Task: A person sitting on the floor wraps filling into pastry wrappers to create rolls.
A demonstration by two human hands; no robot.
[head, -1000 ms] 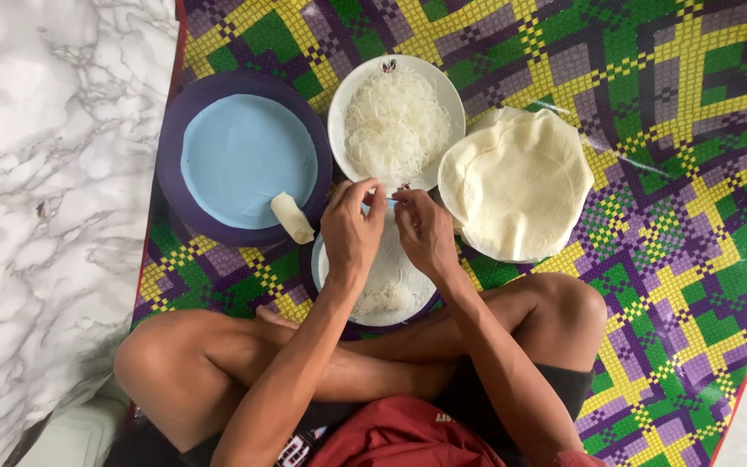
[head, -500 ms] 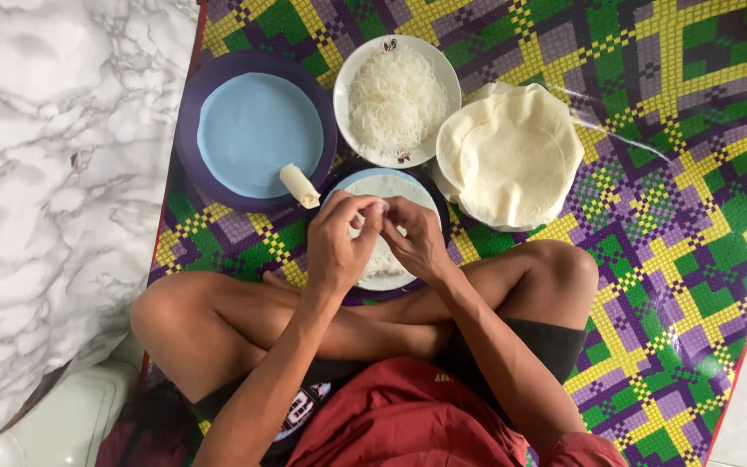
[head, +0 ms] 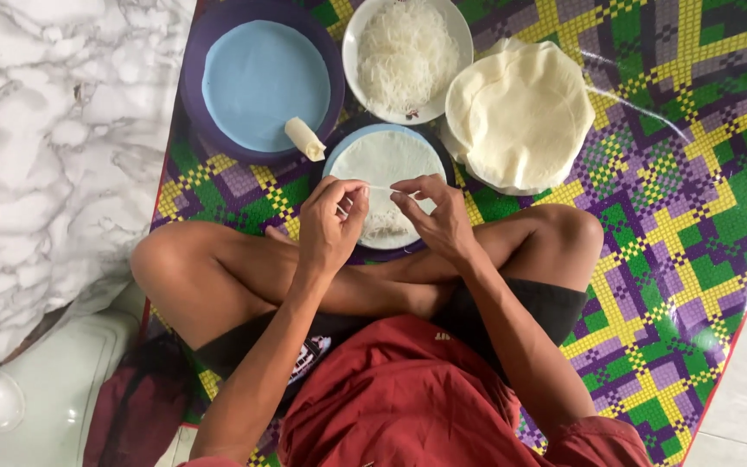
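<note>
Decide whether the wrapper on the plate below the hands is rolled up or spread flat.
Spread flat: the wrapper lies as a full round sheet on its plate, with a little filling on its near edge.

Mat [head: 667, 216] woven in purple, green, yellow checks; far-left plate [head: 263, 82] pale blue, purple-rimmed; noodles [head: 406, 54] white; wrappers [head: 520, 112] cream; shorts [head: 408, 406] dark red; left floor [head: 54, 147] grey-veined white marble.

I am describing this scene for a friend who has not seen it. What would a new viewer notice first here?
First, the two hands at the centre: the left hand and the right hand stretch a thin white strand between them over a round wrapper on a plate. Behind it stand a white bowl of noodles, a stack of pale wrappers at the right, and a blue plate with one finished roll at the left.
</note>
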